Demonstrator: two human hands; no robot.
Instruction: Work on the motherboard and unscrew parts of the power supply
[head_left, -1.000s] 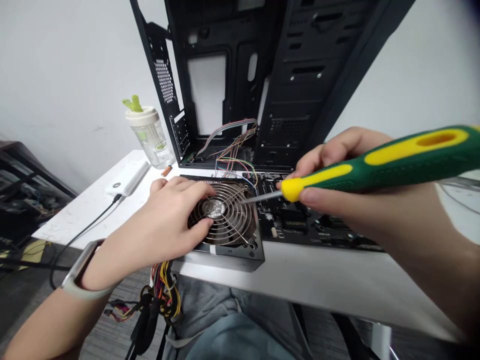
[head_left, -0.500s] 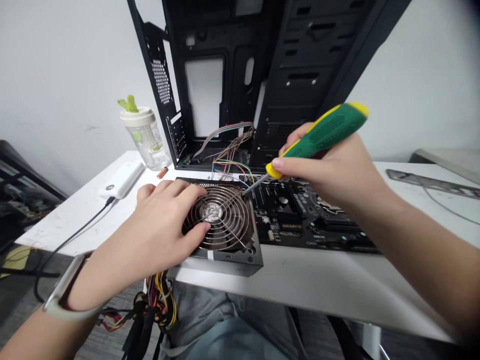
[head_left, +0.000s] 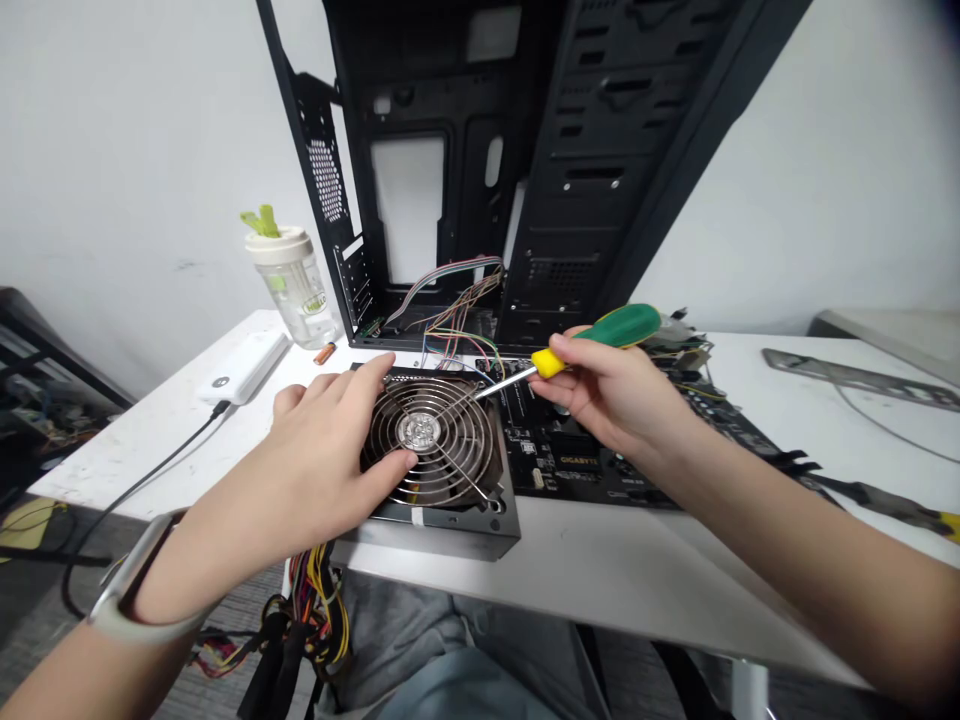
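Observation:
A power supply lies on the white table with its fan grille facing up. My left hand rests over its left side, fingers spread, thumb on the grille wires. In my right hand is a screwdriver with a green and yellow handle, held between thumb and fingers at a low slant. Its metal shaft reaches over the upper right part of the grille; whether the tip touches a screw is too small to tell. Behind and right of the power supply lies a black motherboard, partly covered by my right hand.
An open black computer case with loose wires stands at the back. To the left are a clear cup, a small battery and a white power bank. Bundled cables hang off the front edge. Pliers lie right.
My right hand has lowered the screwdriver's handle and moved left, so the shaft lies flatter. My left index finger has lifted and straightened. The view has shifted slightly.

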